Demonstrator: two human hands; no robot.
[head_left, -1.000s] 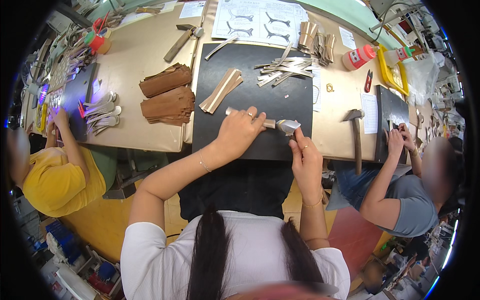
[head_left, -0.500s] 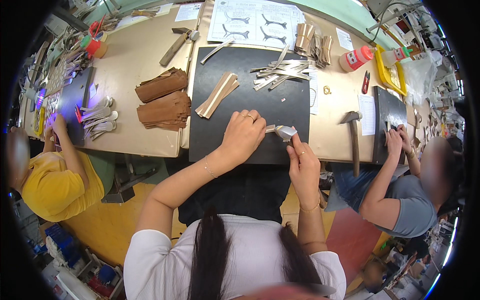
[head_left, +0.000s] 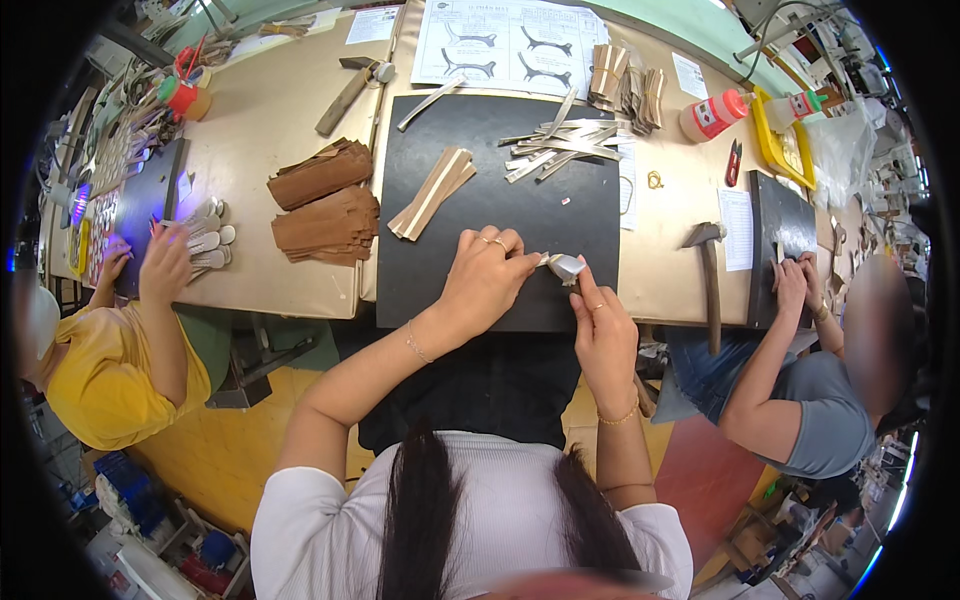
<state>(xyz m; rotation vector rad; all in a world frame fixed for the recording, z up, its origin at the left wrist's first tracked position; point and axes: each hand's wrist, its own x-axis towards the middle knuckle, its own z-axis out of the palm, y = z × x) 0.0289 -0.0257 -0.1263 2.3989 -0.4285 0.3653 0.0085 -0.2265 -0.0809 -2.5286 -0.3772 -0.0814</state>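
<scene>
My right hand (head_left: 607,325) is closed round a hammer with a shiny silver head (head_left: 566,267), its handle mostly hidden by the fingers. My left hand (head_left: 489,278) rests over the black board (head_left: 430,290), thumb and fingertips pinched together beside the hammer head. Between them a small pale strip end (head_left: 545,259) shows, touching or nearly touching the head; the rest of it is hidden. Farther off on the board lie fanned brown strips with a pale strip on top (head_left: 435,193), a loose pile of silvery strips (head_left: 560,143) and one single silvery strip (head_left: 430,102).
Stacks of brown leather pieces (head_left: 325,225) and a hammer (head_left: 352,95) lie left of the board. Another hammer (head_left: 707,285), red snips (head_left: 733,163) and a red-white bottle (head_left: 715,115) are at the right. Co-workers sit on both sides. A drawing sheet (head_left: 508,45) lies behind the board.
My left fingertips and the hammer head have shifted slightly, with less of the strip showing between them. At the left, the co-worker's hand has moved right toward the pale pieces.
</scene>
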